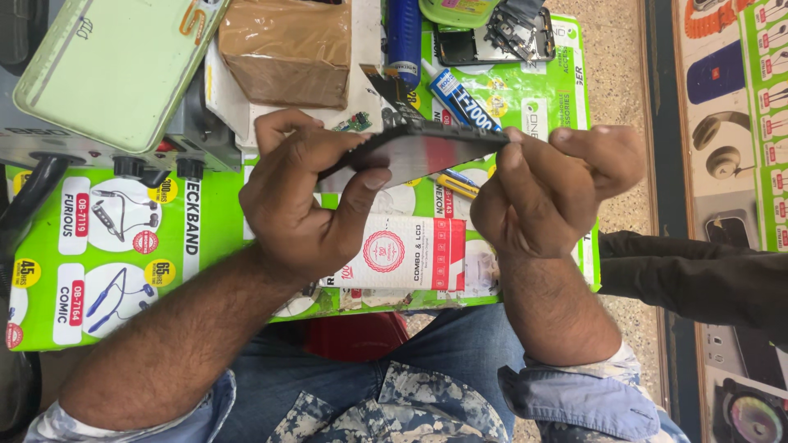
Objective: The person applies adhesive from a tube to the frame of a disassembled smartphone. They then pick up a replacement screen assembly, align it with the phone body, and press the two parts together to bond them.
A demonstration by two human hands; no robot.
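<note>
Your left hand (300,201) holds the dark phone screen panel (410,152) by its left end — the thumb presses up against the glossy underside while the curled fingers close over the top edge, so the grip is clamped on the panel. Your right hand (546,193) takes the opposite end, its fingertips pinched on the right corner, with the forefinger stretched out along the edge. Held between both hands, the panel is tilted and lifted clear above the green printed mat (123,238) that covers the work surface.

Directly beneath the panel lies a white and red flat box (402,250), and a yellow-handled tool (455,184) peeks out just under the panel's lower edge. Behind the panel a small tube of glue with a blue label (464,102) lies at a slant, its nozzle towards the upper left. Next to it, farther back, a blue cylinder (404,37) stands by a brown taped package (287,49). A pale green phone cover (107,66) rests on a grey unit with black knobs (156,168) at the left — a small green circuit board (355,123) sits near your left forefinger. At the far edge an opened phone (497,37) shows its inner parts. A dark sleeve (698,275) of another person reaches in from the right, well apart from your hands.
</note>
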